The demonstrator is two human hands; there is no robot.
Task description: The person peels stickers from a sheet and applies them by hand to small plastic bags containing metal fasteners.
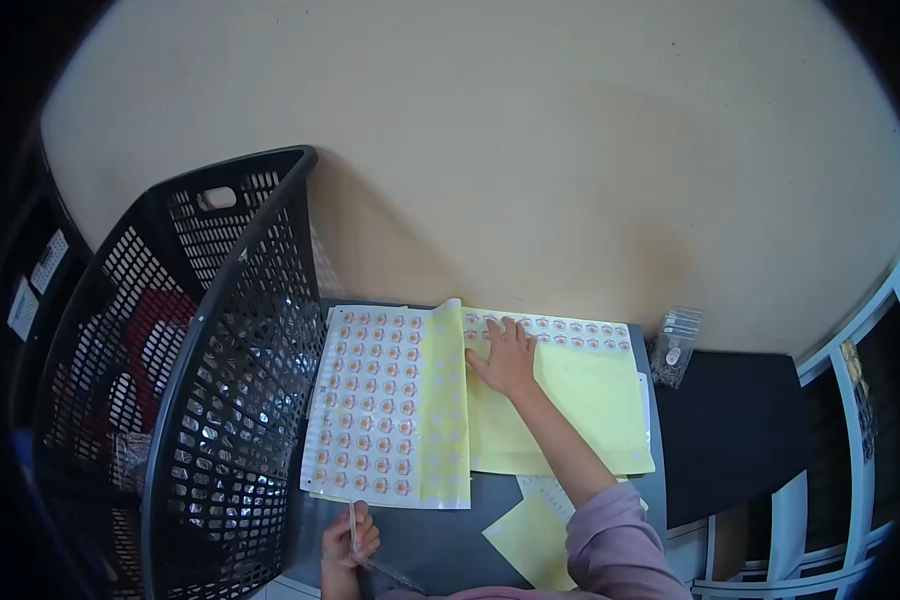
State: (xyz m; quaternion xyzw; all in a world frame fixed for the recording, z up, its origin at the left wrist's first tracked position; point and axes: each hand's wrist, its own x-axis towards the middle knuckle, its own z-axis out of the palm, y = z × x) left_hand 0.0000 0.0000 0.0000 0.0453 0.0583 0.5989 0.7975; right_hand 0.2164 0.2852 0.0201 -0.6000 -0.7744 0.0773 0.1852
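My right hand (505, 359) lies with spread fingers on the sticker sheets at the right, its fingertips over the top rows of stickers. Below it spreads a yellow backing sheet (580, 410). To the left is a white sheet with rows of round orange stickers (367, 400), its right part covered by a yellow strip (445, 420). Near that sheet's bottom edge, my left hand (350, 537) is closed around a thin clear plastic piece (354, 528), which I cannot make out fully.
A tall black basket (240, 260) holding clear packs stands at the left. Clear plastic packs (676, 345) stand at the table's right side, beside a black surface (735, 430). A smaller yellow sheet (530, 540) lies near the front edge. A beige wall (500, 150) rises behind.
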